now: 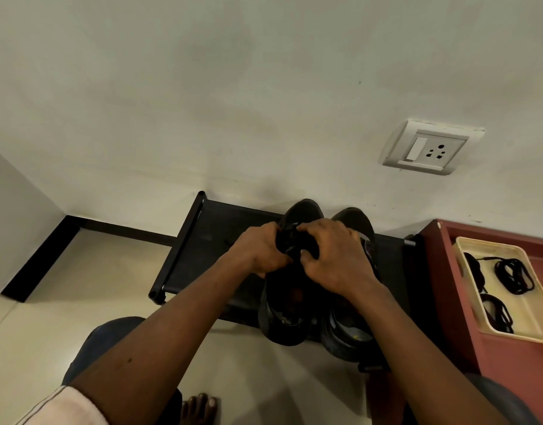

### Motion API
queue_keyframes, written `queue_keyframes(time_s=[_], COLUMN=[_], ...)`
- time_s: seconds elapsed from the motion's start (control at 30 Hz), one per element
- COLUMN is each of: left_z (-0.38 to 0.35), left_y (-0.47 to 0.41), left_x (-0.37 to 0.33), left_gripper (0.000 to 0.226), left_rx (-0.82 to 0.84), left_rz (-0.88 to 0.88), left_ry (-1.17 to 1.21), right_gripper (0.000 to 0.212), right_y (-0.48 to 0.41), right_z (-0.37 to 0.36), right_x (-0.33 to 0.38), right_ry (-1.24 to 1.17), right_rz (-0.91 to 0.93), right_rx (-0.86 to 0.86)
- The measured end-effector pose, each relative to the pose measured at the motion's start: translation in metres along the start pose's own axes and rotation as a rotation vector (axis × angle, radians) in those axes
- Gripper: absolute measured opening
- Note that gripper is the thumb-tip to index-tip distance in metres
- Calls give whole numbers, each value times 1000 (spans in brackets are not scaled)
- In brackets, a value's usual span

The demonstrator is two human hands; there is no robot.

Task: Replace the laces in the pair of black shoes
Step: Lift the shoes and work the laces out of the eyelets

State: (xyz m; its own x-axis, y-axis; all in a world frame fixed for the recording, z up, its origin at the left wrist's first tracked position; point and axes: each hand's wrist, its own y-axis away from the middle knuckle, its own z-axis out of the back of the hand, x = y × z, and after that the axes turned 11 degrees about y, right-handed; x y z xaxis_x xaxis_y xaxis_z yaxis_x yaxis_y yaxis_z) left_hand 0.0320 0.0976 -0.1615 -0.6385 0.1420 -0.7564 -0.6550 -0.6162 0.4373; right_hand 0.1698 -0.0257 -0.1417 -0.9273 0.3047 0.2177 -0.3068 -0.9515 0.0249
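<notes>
Two black shoes stand side by side on a low black rack (199, 240), toes toward the wall. My left hand (258, 250) and my right hand (334, 256) are both over the lace area of the left shoe (282, 314), fingers curled and pinching its black lace at the middle. The lacing itself is mostly hidden under my hands. The right shoe (353, 329) stands untouched beside it. A cream tray (509, 335) at the right holds coiled black laces (514, 276).
The tray sits on a red-brown cabinet (454, 305) to the right of the rack. A white wall with a socket plate (429, 147) rises behind. My knees and a bare foot (199, 407) are on the pale floor in front.
</notes>
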Motion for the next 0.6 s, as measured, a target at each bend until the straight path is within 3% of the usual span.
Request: queue_keyframes(time_s=[0.2,0.4,0.6], left_z=[0,-2,-2], left_y=[-3,-6,-6], left_x=[3,6,7], left_gripper=[48,47,48], left_rx=[-9,-33,-36], left_rz=[-14,-27,-10], left_ry=[-18,-6,6], right_gripper=[55,22,17], right_y=[2,6,4], right_z=[-13,-8,-6], right_x=[15,21,19], right_ry=[297,201,103], right_rz=[39,-49,-112], right_rx=[-66,-180,-183])
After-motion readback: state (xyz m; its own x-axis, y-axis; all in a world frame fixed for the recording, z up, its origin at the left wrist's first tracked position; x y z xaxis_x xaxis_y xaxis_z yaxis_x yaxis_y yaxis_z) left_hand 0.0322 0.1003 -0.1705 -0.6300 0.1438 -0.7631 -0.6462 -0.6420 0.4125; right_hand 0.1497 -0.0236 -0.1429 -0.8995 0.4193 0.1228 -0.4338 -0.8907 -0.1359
